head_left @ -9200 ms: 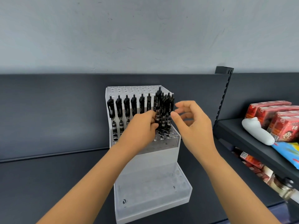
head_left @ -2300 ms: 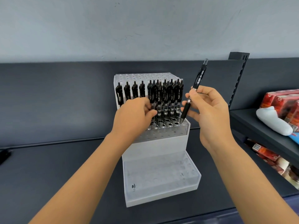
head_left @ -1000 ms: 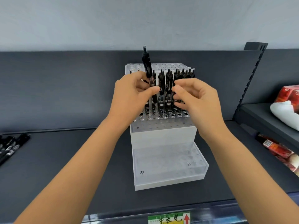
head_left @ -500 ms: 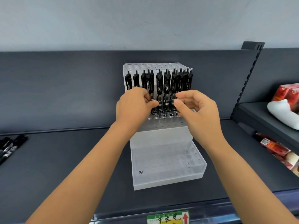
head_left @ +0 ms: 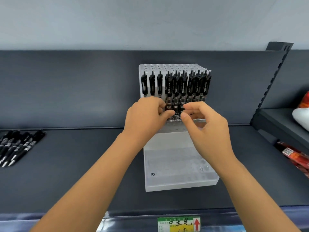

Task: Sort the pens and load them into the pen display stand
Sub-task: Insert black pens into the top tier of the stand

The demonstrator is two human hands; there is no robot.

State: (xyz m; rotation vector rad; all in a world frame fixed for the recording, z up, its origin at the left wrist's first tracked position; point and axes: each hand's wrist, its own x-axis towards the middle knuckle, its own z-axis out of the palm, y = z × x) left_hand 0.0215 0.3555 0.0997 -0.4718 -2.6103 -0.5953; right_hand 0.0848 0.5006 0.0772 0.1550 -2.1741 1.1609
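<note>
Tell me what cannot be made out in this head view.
Head view:
Lower barrels of the standing pens: hidden behind the left hand and right hand; whether either pinches one is unclear.
Loose pens: cut off by the left edge.
Red packets: cut by the right edge.
Shelf label: cut by the bottom edge.
Print on the pens: too small.
</note>
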